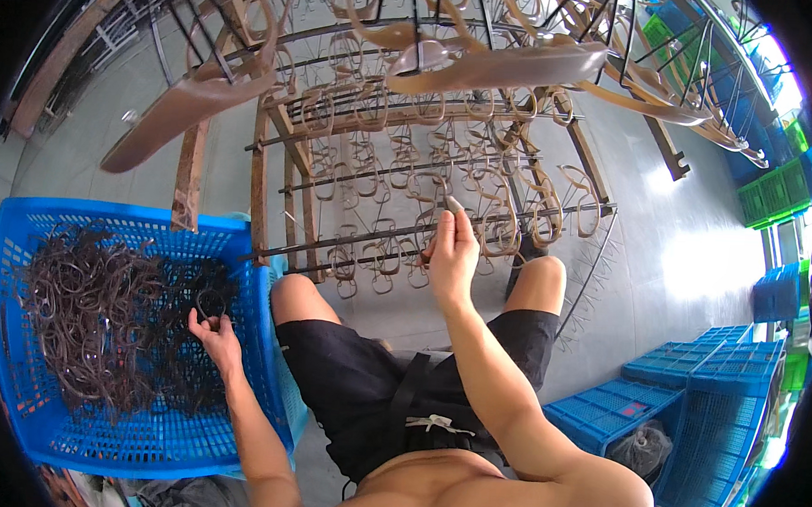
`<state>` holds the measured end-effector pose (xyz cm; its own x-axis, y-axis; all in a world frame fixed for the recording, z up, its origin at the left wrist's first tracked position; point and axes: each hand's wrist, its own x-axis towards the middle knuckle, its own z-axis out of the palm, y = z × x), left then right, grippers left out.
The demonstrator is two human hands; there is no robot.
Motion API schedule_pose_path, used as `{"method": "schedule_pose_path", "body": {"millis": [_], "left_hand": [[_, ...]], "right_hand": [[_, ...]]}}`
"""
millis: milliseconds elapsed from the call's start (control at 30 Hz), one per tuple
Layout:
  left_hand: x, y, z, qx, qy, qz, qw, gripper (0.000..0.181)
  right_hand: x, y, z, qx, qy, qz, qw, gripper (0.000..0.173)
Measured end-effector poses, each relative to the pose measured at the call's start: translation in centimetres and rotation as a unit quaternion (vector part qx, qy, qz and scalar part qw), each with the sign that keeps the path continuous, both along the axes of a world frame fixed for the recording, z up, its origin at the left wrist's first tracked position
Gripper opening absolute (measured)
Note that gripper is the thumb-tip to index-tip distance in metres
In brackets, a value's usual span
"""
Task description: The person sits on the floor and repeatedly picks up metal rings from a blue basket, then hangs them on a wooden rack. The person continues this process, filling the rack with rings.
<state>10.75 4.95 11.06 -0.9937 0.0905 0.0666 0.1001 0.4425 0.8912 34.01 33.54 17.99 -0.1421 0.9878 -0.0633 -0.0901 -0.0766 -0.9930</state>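
My right hand [455,256] is raised in front of the rack, its thumb and fingers closed on the end of a brown spectacle frame [455,204]. Most of that frame blends in with others hanging behind it. Inside a blue plastic crate [120,459] to my left, my left hand [217,343] has its fingertips at a thin dark loop [210,303], apparently pinching it. A tangled heap of dark brown, looped plastic pieces [93,306] fills much of that crate, with blacker pieces beside my hand.
A wooden rack [260,177] with black rods [396,177] and wire prongs holds rows of brown frames before my knees. Larger-looking frames [498,69] hang close overhead. Blue crates [722,401] stand at right, one with a plastic bag [640,448] inside. Green crates [774,193] lie beyond.
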Motion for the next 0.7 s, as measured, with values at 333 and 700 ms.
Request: {"method": "schedule_pose_path", "body": {"millis": [333, 700], "left_hand": [[10.7, 4.5, 11.7, -0.056, -0.16, -0.594, 0.787, 0.025], [-5.1, 2.4, -5.8, -0.42, 0.138, -0.029, 0.896, 0.051]], "right_hand": [[1.1, -8.3, 5.8, 0.384, -0.143, 0.508, 0.758, 0.036], [2.5, -5.8, 2.8, 0.06, 0.094, 0.125, 0.986, 0.023]]}}
